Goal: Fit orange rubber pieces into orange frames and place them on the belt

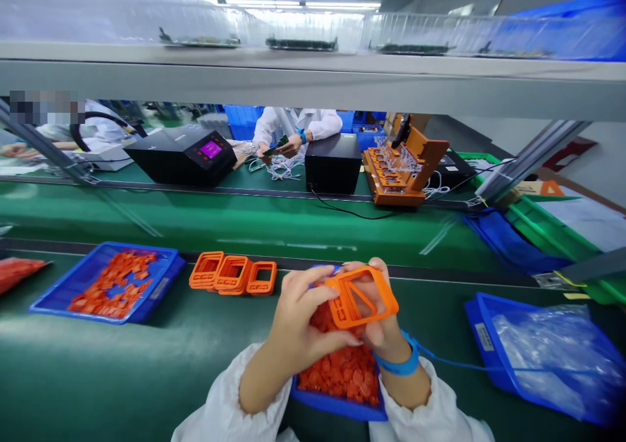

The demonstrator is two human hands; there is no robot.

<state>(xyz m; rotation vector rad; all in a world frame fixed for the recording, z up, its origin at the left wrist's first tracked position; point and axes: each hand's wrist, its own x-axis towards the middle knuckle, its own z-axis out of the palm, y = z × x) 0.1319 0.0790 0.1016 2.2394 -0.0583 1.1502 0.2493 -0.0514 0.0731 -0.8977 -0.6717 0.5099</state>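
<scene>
White sleeves (235,396); orange frame (348,306) gripped between left hand (297,318), right hand (390,334).

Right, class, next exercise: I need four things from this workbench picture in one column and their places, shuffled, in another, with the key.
Things
1. Wrist strap
2. Clear plastic
3. Purple screen
4. Raised orange frame

Places
A. In the blue tray at far right
B. Between the left hand and the right hand
C. On the black device at back left
D. Around the wrist of the right hand

Pairs: 1-D, 2-A, 3-C, 4-B
</scene>
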